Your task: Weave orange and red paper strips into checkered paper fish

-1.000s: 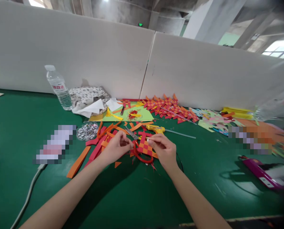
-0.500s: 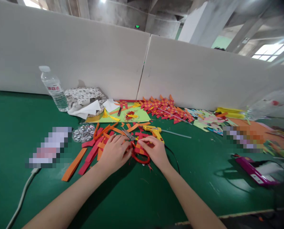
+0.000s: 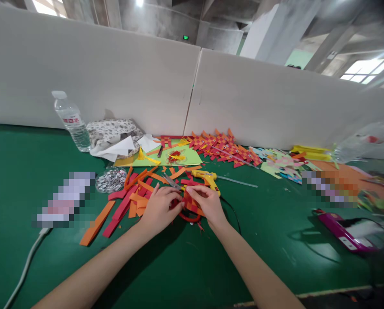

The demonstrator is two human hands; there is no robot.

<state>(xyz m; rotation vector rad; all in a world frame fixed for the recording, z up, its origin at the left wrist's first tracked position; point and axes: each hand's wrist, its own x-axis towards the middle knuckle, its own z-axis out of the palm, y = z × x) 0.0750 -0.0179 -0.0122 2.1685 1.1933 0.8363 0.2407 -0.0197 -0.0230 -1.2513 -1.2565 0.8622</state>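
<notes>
The left hand (image 3: 160, 207) is held low over the green table (image 3: 179, 274), with its back turned upward and the fingers bent inward. Its thumb and fingertips point to the right, and they are at the left side of a woven red-and-orange paper piece (image 3: 189, 205). Because the bent fingers hide the contact, I cannot tell if this hand grips the paper or only rests beside it.

The right hand (image 3: 210, 208) comes from the opposite side. Its thumb and index finger are stretched forward and brought together at the upper part of the woven piece, while the other fingers are folded behind them. Whether something is pinched between these two tips, I cannot say with certainty.

Both forearms reach in from the lower corners of the view and come nearer to each other, so that the hands are close together but apart, with the woven piece between them. Below this piece appear the red handles of the scissors (image 3: 192, 220), whose blades point away, toward the upper left.

Just beyond the right hand lies a yellow hot glue gun (image 3: 205, 174), with a clear glue stick (image 3: 239, 181) extending from its back end. To the left of the left hand are scattered red strips (image 3: 119, 214) and orange strips (image 3: 97, 224), and near them a pile of googly eyes (image 3: 111, 180).
</notes>
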